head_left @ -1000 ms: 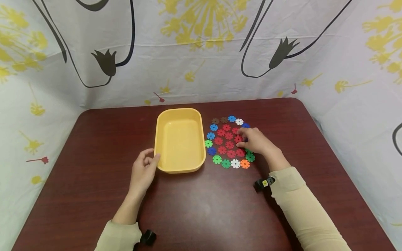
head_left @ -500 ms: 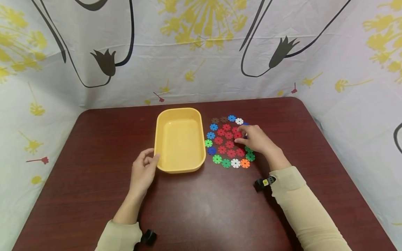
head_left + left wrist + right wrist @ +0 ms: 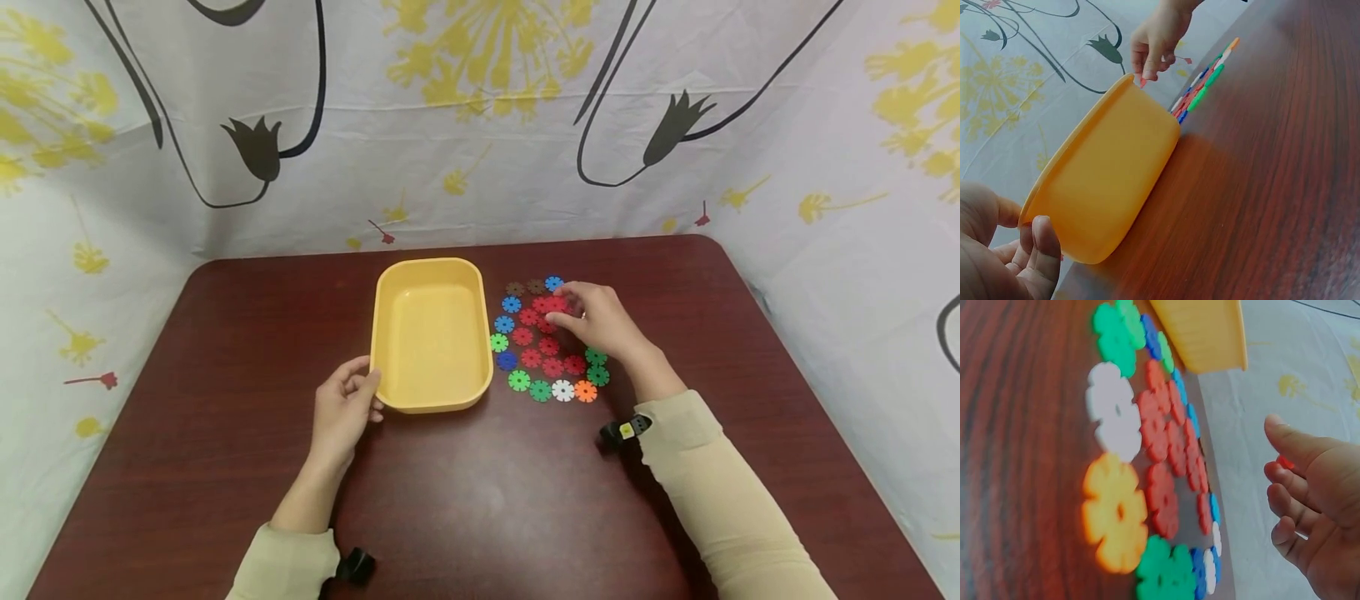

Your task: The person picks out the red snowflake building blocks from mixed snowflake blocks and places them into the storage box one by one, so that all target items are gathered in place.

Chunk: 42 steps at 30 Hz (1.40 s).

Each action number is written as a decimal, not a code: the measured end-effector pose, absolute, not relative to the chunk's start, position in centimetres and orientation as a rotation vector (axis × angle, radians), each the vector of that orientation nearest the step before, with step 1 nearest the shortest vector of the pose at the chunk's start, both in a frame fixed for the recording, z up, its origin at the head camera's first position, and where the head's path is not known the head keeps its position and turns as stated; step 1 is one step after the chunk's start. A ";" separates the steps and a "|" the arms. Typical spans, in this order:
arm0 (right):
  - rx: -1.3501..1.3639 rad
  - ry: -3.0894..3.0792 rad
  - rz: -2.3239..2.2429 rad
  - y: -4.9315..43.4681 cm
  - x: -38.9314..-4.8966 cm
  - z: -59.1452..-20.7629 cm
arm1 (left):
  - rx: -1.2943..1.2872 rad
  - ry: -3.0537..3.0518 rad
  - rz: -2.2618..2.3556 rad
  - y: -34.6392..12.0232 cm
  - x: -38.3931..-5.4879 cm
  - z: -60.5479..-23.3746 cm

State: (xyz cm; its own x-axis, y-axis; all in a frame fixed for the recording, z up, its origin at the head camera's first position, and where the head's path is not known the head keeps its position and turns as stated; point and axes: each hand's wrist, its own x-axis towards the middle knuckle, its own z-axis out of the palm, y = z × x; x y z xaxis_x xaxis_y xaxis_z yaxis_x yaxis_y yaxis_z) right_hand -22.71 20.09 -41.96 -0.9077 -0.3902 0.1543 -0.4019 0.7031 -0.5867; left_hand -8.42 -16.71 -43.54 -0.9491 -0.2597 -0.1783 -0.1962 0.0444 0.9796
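My left hand [image 3: 343, 410] grips the near left corner of a yellow plastic tub [image 3: 431, 400], its rim between thumb and fingers in the left wrist view. Inside, the tub holds nothing. Over the far right part of a group of coloured plastic snowflake discs, my right hand [image 3: 606, 321] pinches a red disc [image 3: 1285, 462], raised off the table; most of this disc is hidden by the fingers. Several red discs [image 3: 552, 367] lie in the middle of the group. Around them runs a ring of green, white, orange [image 3: 586, 391], blue and brown discs.
The dark red-brown table [image 3: 480, 492] ends at a back edge against a patterned white cloth [image 3: 480, 192]. Right of the tub, the disc ring lies close to its wall. Each wrist wears a small black camera [image 3: 617, 435].
My right hand has picked up a red disc from the right side of the red ones and moved it slightly up and left. The left hand still holds the tub.
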 end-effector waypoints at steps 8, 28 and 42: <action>0.712 -2.812 1.046 18.3 -23.1 -41.0 | 0.491 -2.217 -2.118 -16.6 -8.7 -43.5; 0.745 -2.726 1.189 13.4 -24.0 -40.1 | 0.522 -2.149 -2.194 -16.7 -8.7 -43.5; 0.823 -2.698 1.230 10.1 -24.4 -40.1 | 0.547 -2.108 -2.223 -16.5 -8.6 -43.7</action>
State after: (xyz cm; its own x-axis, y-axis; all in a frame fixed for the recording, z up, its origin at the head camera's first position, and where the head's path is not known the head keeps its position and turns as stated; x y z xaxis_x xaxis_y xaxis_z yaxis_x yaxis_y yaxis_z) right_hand -24.38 10.06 -40.14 -0.8551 -0.4428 0.2698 -0.4941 0.5381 -0.6829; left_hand -8.62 -16.51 -43.72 -0.9378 -0.2594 -0.2309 -0.2167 -0.0821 0.9728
